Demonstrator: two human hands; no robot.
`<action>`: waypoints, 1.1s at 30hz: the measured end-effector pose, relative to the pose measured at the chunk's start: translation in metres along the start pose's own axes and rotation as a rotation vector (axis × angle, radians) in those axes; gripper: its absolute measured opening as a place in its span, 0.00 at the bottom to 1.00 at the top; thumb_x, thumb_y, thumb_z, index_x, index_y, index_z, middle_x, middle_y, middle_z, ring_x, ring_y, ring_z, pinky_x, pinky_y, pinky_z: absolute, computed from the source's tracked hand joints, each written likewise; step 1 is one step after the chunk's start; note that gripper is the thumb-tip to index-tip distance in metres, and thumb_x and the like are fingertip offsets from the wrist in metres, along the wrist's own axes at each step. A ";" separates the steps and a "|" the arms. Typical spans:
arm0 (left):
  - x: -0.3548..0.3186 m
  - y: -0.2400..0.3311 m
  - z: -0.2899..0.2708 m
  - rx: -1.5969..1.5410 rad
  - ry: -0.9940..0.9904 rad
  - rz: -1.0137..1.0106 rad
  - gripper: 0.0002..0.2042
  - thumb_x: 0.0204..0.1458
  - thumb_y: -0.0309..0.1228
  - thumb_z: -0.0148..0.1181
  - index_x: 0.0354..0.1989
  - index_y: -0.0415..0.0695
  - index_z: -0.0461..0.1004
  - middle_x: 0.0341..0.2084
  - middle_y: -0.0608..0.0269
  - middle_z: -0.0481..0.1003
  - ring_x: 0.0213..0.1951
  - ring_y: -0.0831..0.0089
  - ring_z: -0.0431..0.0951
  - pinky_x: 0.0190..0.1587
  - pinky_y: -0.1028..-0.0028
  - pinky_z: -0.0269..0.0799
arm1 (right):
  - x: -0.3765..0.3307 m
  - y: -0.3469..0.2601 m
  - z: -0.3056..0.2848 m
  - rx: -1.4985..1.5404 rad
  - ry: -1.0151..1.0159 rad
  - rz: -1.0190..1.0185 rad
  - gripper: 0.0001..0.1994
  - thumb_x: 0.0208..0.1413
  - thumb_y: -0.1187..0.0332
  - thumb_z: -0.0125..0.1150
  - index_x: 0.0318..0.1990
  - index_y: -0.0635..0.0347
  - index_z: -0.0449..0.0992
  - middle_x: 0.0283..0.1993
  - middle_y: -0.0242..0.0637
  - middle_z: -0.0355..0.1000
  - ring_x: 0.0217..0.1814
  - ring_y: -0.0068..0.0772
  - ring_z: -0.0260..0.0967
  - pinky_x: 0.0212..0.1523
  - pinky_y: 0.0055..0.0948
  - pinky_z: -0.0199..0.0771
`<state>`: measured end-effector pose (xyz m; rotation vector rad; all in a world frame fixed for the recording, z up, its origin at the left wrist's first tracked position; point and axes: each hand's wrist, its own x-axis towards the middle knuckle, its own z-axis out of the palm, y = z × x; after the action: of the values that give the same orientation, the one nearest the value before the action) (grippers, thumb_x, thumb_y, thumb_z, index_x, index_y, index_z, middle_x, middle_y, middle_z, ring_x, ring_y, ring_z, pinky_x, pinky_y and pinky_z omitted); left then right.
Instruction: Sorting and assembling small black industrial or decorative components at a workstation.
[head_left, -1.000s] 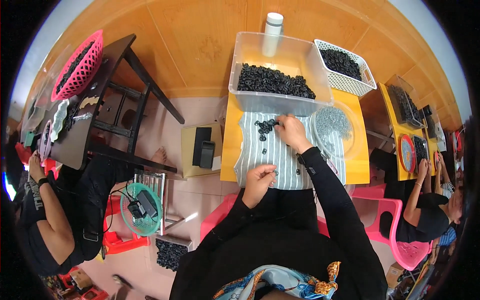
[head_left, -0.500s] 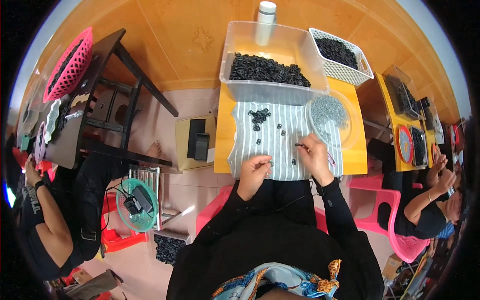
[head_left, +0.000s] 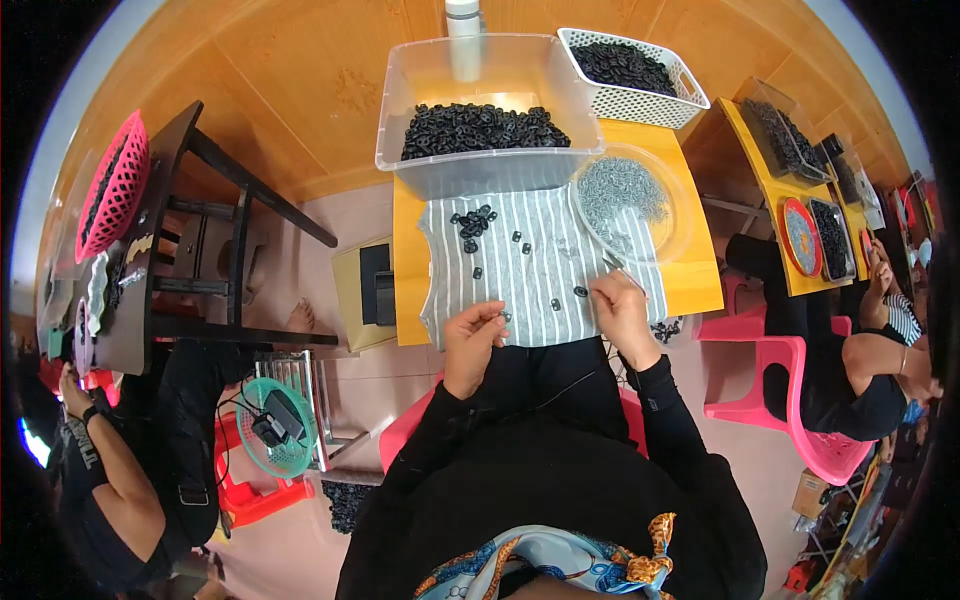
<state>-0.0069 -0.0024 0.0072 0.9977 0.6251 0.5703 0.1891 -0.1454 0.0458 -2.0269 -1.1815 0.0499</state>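
Note:
A grey-and-white striped cloth (head_left: 545,225) lies over the front of the yellow table. At its front edge, my left hand (head_left: 473,345) has thumb and fingertips pinched on a small greyish metal piece (head_left: 506,316). My right hand (head_left: 622,315) is closed at the cloth's right side; a thin tool (head_left: 611,260) juts out beyond its fingers, its kind unclear. A small black oval part with holes (head_left: 581,292) lies beside those fingers, and a similar black part (head_left: 555,304) sits between my hands. Farther left is a loose cluster of black parts (head_left: 472,225), with a few singles around it.
A clear tub (head_left: 490,180) of black parts stands behind the cloth. Beside it are a white basket (head_left: 640,105) of black parts and a clear round tray (head_left: 680,205) of small metal pieces. People sit on both sides; a pink chair (head_left: 790,400) is at right.
The view has shifted, moving the table leftward in the picture. The black part from my right fingers now lies on the cloth, and a thin tool shows in that hand. My left hand keeps its pinch.

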 end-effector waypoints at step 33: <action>-0.003 0.004 0.002 -0.005 -0.036 0.035 0.11 0.49 0.19 0.56 0.42 0.35 0.75 0.27 0.64 0.75 0.26 0.80 0.74 0.26 0.82 0.67 | 0.018 -0.008 0.008 -0.112 -0.253 -0.128 0.09 0.43 0.82 0.52 0.33 0.62 0.74 0.30 0.45 0.67 0.34 0.50 0.68 0.31 0.39 0.66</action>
<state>-0.0084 -0.0044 0.0123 1.0142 0.5749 0.5835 0.1900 -0.1248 0.0511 -2.0821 -1.4997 0.1857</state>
